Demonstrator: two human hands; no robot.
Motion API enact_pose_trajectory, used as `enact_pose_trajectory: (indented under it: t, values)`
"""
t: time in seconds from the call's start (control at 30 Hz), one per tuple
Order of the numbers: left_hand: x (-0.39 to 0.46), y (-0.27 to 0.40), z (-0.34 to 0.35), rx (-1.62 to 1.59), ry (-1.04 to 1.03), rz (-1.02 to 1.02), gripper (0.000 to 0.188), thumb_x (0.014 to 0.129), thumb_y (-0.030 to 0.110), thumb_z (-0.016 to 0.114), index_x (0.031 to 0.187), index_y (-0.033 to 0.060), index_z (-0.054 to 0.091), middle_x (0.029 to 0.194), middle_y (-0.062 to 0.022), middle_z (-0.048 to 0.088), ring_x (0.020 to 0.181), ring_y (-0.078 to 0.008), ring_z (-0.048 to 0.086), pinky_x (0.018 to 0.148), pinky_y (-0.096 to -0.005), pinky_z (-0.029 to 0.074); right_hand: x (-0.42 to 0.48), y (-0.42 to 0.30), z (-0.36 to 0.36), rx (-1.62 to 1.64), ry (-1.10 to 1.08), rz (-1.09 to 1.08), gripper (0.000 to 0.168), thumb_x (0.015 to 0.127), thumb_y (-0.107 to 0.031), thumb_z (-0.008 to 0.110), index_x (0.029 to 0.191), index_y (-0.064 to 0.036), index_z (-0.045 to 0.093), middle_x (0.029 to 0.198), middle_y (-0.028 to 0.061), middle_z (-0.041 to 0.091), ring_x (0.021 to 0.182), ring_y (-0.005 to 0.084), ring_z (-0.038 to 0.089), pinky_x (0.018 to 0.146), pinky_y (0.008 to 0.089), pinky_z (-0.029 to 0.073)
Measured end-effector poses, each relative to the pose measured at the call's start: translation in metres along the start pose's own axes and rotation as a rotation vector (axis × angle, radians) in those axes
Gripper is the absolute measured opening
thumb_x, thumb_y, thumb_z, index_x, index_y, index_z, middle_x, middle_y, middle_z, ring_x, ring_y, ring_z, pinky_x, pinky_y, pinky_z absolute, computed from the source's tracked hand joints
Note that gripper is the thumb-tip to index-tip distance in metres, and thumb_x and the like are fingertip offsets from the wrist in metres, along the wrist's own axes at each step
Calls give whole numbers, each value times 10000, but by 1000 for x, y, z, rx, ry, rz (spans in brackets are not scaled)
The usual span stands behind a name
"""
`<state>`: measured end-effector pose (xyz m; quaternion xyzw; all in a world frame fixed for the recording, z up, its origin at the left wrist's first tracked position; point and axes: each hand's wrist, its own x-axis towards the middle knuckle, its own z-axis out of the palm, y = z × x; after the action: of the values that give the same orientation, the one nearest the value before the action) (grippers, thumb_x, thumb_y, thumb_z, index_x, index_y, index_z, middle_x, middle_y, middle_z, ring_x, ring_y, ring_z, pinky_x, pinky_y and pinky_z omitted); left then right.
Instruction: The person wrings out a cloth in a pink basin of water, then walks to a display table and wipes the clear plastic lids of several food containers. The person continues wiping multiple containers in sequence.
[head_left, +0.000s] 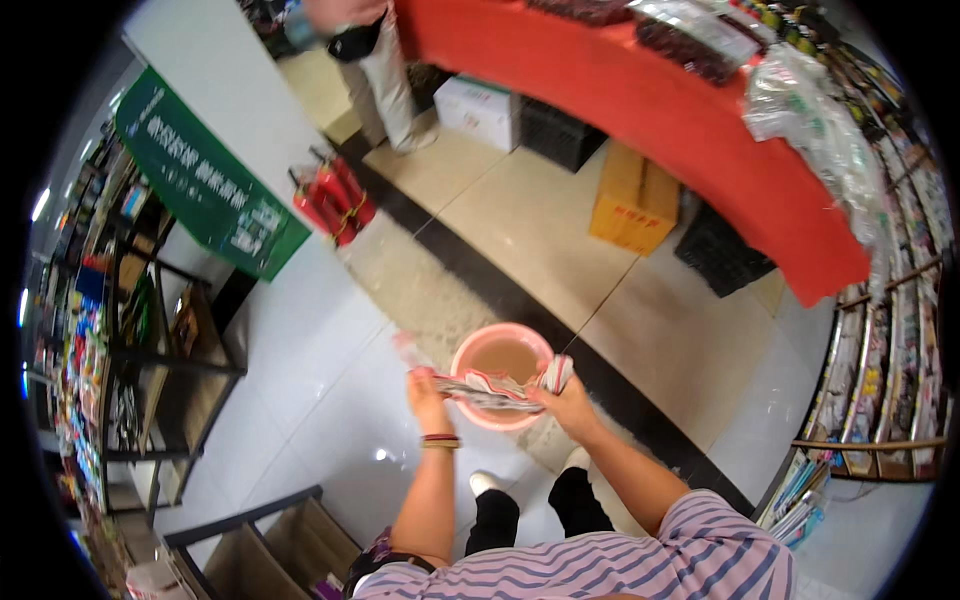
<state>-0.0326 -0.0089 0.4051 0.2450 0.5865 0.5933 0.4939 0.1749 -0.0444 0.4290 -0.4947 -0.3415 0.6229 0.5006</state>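
Observation:
A grey-white cloth with red edging is stretched between my two hands, twisted along part of its length. My left hand grips one end, and a loose tip sticks out beyond it, blurred. At the other end my right hand is closed around a bunched part. Beneath the cloth stands a pink plastic basin on the floor, holding murky brownish water. The cloth crosses over the near half of the basin; whether it touches the water I cannot tell.
Red fire extinguishers stand by a white pillar with a green sign. A red-draped table curves along the far side, with a cardboard box and black crates below. Shelves flank the left. A person stands beyond.

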Motion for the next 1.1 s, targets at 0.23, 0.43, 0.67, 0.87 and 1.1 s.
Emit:
enact_pose_trajectory:
  t: [0.23, 0.43, 0.67, 0.87, 1.1]
  values:
    - [-39, 126, 67, -445, -208, -269, 219, 945, 320, 460, 915, 103, 474, 768, -31, 500, 624, -166, 484, 581, -334, 445, -64, -107, -3, -521, -911, -225, 517, 742, -274, 748, 1162, -71, 524, 1193, 96, 495, 1173, 173, 427, 970, 331, 359]
    - [-132, 149, 125, -388, -580, -216, 155, 930, 239, 514, 990, 96, 502, 806, -52, 545, 731, -212, 570, 697, -364, 518, -86, -207, 14, -608, -492, 6, 488, 792, -278, 696, 1149, -7, 503, 1068, 94, 541, 1065, 168, 497, 915, 323, 404]
    - [-163, 196, 149, 224, -1083, 188, 438, 883, 168, 597, 1260, 28, 422, 1023, -14, 551, 836, -87, 534, 775, -230, 447, -100, -241, -20, -7, -205, -290, 194, 905, -168, 564, 1027, -17, 562, 867, -15, 570, 789, 66, 522, 694, 234, 448]
    - [-190, 203, 158, 114, -871, 166, 217, 911, 176, 554, 1055, 15, 567, 923, 8, 598, 806, -63, 526, 741, -225, 444, -138, -285, -62, -189, -252, -252, 168, 913, -183, 542, 941, -21, 579, 767, -6, 575, 687, 44, 518, 582, 195, 421]
    - [-162, 267, 138, 62, -645, 331, 167, 873, 187, 601, 977, 57, 596, 866, 19, 606, 798, -75, 535, 720, -225, 434, -175, -289, -144, -580, 111, -338, 192, 868, -143, 537, 961, 15, 597, 724, 38, 613, 643, 103, 568, 608, 262, 454]
